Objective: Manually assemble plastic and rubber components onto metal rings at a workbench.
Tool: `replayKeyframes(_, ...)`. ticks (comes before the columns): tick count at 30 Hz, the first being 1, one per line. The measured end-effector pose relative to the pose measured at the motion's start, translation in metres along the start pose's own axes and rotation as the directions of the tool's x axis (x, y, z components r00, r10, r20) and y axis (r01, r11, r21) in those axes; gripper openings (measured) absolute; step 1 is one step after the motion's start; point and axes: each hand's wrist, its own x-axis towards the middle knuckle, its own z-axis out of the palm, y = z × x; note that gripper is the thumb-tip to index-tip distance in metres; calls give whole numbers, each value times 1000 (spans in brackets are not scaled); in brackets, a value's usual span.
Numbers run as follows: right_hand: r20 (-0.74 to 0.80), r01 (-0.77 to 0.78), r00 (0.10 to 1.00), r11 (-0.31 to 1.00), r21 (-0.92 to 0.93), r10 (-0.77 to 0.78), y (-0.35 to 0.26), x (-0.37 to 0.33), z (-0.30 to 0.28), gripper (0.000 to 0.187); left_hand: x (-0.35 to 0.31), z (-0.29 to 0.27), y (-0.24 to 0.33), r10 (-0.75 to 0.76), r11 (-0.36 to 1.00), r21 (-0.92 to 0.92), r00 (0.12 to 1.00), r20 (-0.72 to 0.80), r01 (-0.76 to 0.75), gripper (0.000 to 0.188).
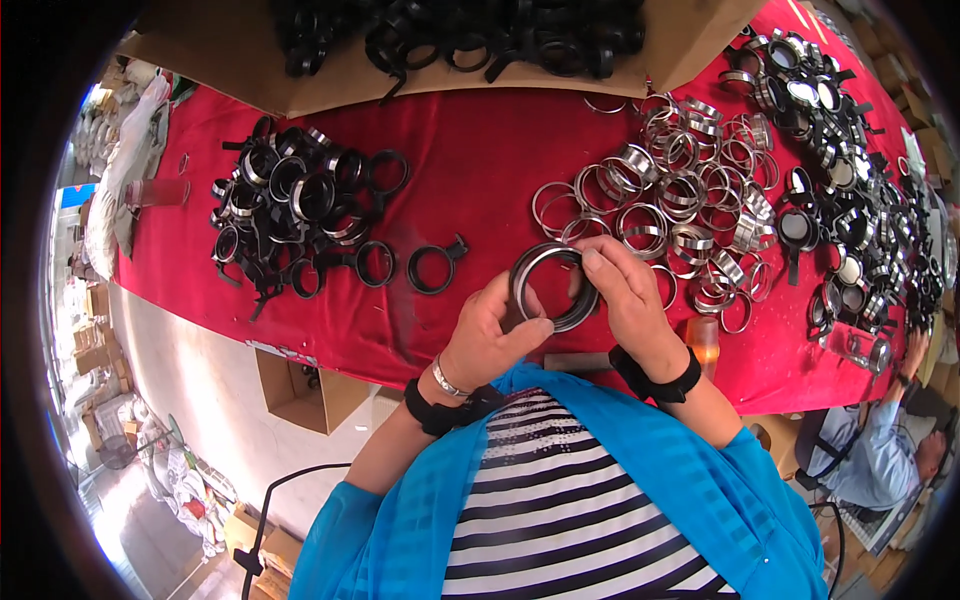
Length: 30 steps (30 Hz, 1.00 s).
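Note:
Between my two hands, above the near part of the table, is a black ring with a shiny metal band (571, 322). My left hand (490, 335) grips its left side, thumb along the lower rim. On its upper right, my right hand (625, 290) pinches the rim between thumb and fingers. A loose pile of shiny metal rings (682, 190) lies just beyond my right hand. To the left stands a heap of black rings with side tabs (300, 190); one single black ring (432, 270) lies apart, nearer my left hand.
A cardboard box (330, 90) full of black parts sits at the far edge of the red cloth (470, 140). More assembled black and metal parts (850, 180) crowd the right side. An amber bottle (703, 340) stands by my right wrist. Another person (880, 465) works at far right.

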Motion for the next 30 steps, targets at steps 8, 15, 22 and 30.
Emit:
replayKeyframes(8,97,-214,976,935,284,194,23,11,22,35,1,-18,-14,-138,980,-158,988,-69,125,15)
replayKeyframes(15,236,-256,950,940,225,203,39,19,38,45,9,-32,-6,-144,988,-92,965,-218,126,17)
replayKeyframes(22,156,-338,938,918,206,310,35,29,13,35,39,-151,4,457,506,806,697,-552,307,39)
replayKeyframes(30,150,-400,913,903,156,379,44,20,1,25,97,-169,13,397,238,850,752,-526,470,44)
